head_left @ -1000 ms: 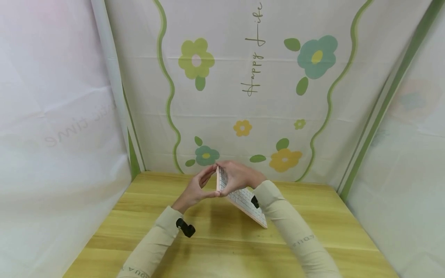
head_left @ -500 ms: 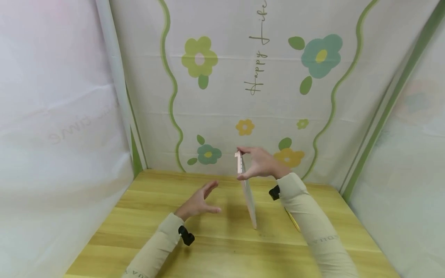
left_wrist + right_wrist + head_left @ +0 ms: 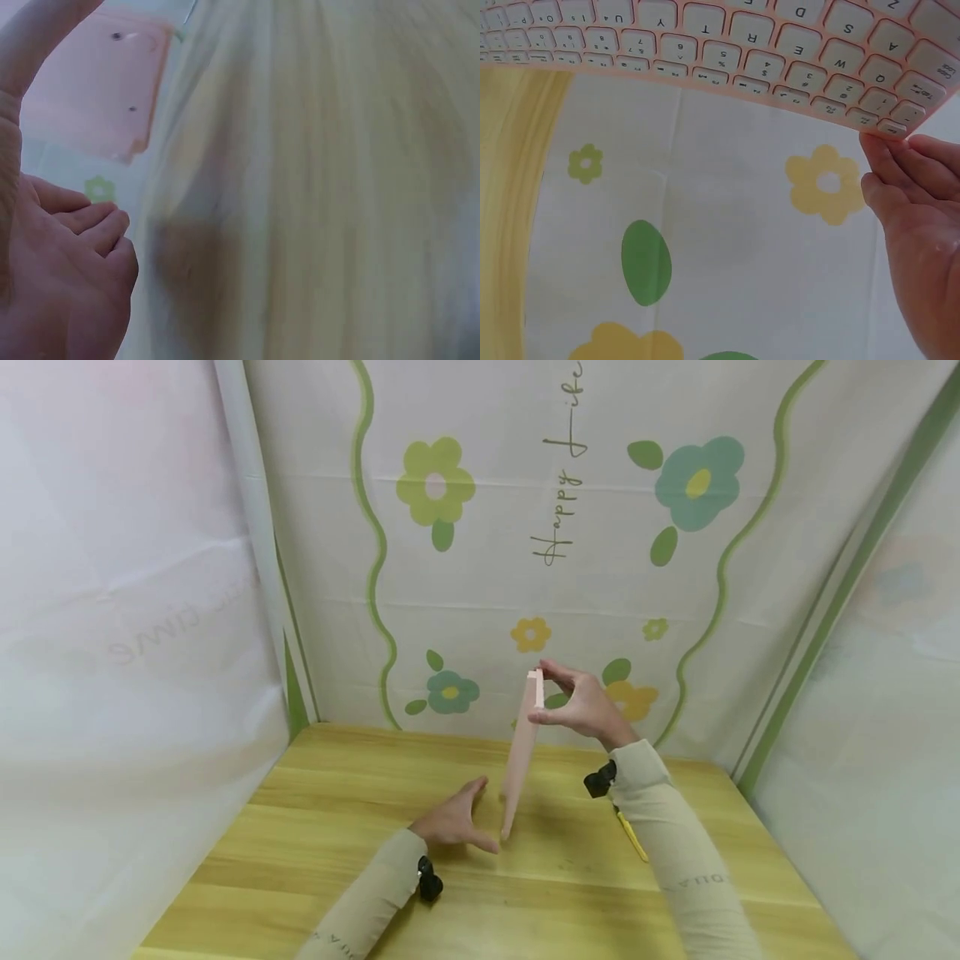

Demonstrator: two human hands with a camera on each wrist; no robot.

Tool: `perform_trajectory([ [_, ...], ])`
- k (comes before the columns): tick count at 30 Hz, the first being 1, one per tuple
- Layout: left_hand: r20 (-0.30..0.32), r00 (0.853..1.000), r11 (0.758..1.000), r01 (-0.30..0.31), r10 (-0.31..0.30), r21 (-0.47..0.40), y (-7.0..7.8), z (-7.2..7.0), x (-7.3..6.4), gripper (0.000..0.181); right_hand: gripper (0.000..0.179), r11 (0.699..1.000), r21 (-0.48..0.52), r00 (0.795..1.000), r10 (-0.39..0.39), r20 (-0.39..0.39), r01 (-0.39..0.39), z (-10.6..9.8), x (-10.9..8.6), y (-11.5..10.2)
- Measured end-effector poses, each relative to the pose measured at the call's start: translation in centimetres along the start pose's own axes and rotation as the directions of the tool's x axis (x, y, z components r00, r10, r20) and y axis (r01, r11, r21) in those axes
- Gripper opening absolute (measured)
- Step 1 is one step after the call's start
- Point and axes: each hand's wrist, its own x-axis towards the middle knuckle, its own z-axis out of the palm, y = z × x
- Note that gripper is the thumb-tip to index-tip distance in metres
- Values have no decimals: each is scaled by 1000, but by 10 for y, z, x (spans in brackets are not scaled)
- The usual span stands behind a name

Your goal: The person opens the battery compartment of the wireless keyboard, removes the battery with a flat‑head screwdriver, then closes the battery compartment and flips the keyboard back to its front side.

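A pink keyboard [image 3: 521,752] with white keys stands on end, tilted, over the wooden table. My right hand [image 3: 585,703] pinches its upper end between thumb and fingers. In the right wrist view the lettered keys of the keyboard [image 3: 731,34] show, with the fingertips at one corner. My left hand [image 3: 454,818] is beside the lower end, its thumb and fingers spread apart and holding nothing. The left wrist view shows the plain pink underside of the keyboard [image 3: 97,86] beyond the palm.
A thin yellow tool [image 3: 632,835] lies on the wooden table [image 3: 360,793], partly under the right sleeve. A white flower-printed cloth [image 3: 480,568] hangs behind the table, with more cloth at both sides.
My left hand has let go of the keyboard's upper end and moved down to its lower end. My right hand has raised and turned the keyboard, so its underside now faces left.
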Motion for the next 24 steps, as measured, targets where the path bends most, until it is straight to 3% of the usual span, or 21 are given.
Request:
perform_trajectory([
  [7, 9, 1000, 998, -24, 24, -61, -2, 8, 11, 128, 97, 995, 94, 1000, 16, -15, -15, 5, 0, -5],
  [14, 11, 998, 988, -53, 55, -145, -4, 8, 12, 115, 95, 990, 143, 1000, -3, -20, 5, 6, 1, -7],
  [19, -29, 996, 983, -84, 81, -163, -8, 0, 7, 110, 91, 989, 145, 1000, -27, -15, 29, 0, -2, -1],
  [24, -75, 991, 981, -118, 107, -153, -19, -17, -2, 110, 90, 991, 132, 1000, -20, 24, 17, -13, -13, 8],
])
